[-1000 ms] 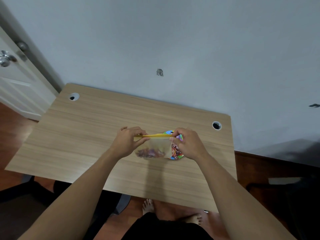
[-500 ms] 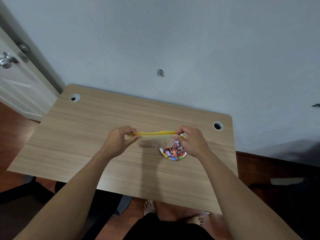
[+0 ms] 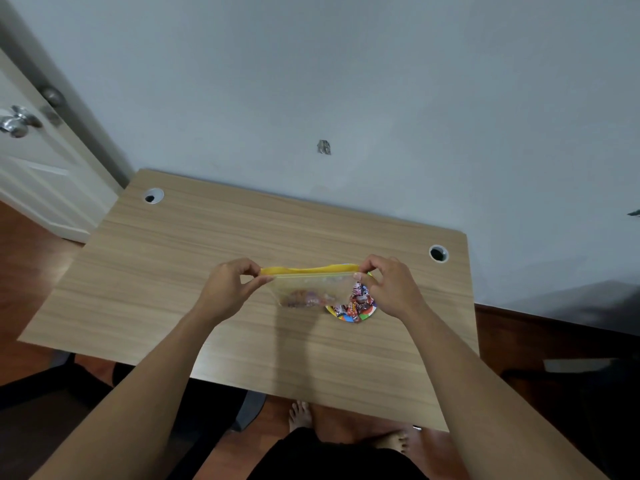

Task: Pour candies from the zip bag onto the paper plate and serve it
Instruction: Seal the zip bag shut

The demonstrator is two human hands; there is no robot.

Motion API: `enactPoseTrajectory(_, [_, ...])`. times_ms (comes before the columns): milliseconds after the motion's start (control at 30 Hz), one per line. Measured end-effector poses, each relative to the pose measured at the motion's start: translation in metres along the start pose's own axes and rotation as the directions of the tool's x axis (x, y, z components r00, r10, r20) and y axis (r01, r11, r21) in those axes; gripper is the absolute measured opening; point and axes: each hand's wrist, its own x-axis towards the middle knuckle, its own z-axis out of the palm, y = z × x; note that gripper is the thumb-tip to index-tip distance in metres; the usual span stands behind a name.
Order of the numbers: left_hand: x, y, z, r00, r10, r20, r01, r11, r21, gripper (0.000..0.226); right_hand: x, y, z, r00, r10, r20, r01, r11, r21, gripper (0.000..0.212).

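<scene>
A clear zip bag (image 3: 308,289) with a yellow zip strip is stretched level above the wooden desk (image 3: 173,271). My left hand (image 3: 225,289) pinches its left top corner and my right hand (image 3: 391,289) pinches its right top corner. A few candies still show through the bag's lower part. Under the bag's right end lies a small colourful paper plate (image 3: 356,317) with a heap of wrapped candies (image 3: 358,303) on it. My right hand and the bag hide part of the plate.
The desk stands against a grey wall, with a cable hole at the back left (image 3: 153,196) and another at the back right (image 3: 438,253). A white door (image 3: 31,161) is at the left. My bare feet (image 3: 346,424) and a dark chair are below the desk's front edge.
The bag's body hangs lower and fuller than half a second ago, with candies visible inside it again. Both hands keep their pinch on the top corners and stay in nearly the same place.
</scene>
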Motion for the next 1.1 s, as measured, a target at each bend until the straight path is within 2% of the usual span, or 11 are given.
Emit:
enactPoseTrajectory(300, [0.000,-0.022,-0.010,0.998,-0.050,-0.034,0.051,0.998,0.039,0.021,0.004,-0.005,0.028,0.998,0.036,0.043,-0.038,0.997,0.061,0.006])
enactPoseTrajectory(400, [-0.003,-0.037,-0.014,0.997,-0.066,-0.042,0.068,0.997,0.047,0.020,0.002,-0.012,0.043,0.991,0.057,0.118,-0.067,0.994,0.081,0.006])
enactPoseTrajectory(500, [-0.005,-0.051,-0.017,0.997,-0.061,-0.043,0.062,0.997,0.035,0.017,0.000,-0.014,0.064,0.985,0.024,0.171,-0.033,0.998,0.046,0.008])
enactPoseTrajectory(667, [-0.001,-0.070,-0.019,0.998,-0.036,-0.050,0.038,0.998,0.040,0.011,0.007,-0.011,0.094,0.982,0.006,0.188,-0.017,0.998,0.059,0.007])
enactPoseTrajectory(867, [0.013,-0.073,-0.017,0.989,-0.099,-0.114,0.100,0.995,0.005,0.006,0.023,-0.013,0.108,0.990,-0.014,0.141,0.008,0.999,0.045,0.012])
enactPoseTrajectory(933, [0.019,-0.074,-0.015,0.982,-0.148,-0.115,0.144,0.989,-0.043,0.006,0.027,-0.013,0.108,0.989,0.006,0.149,-0.015,0.998,0.057,0.018])
enactPoseTrajectory(1033, [0.024,-0.074,-0.010,0.965,-0.235,-0.112,0.218,0.965,-0.148,0.024,0.030,-0.010,0.104,0.983,0.101,0.156,-0.117,0.989,0.096,0.035])
enactPoseTrajectory(1100, [0.028,-0.069,-0.005,0.960,-0.263,-0.094,0.242,0.952,-0.187,0.030,0.032,-0.002,0.100,0.973,0.179,0.142,-0.196,0.974,0.117,0.038])
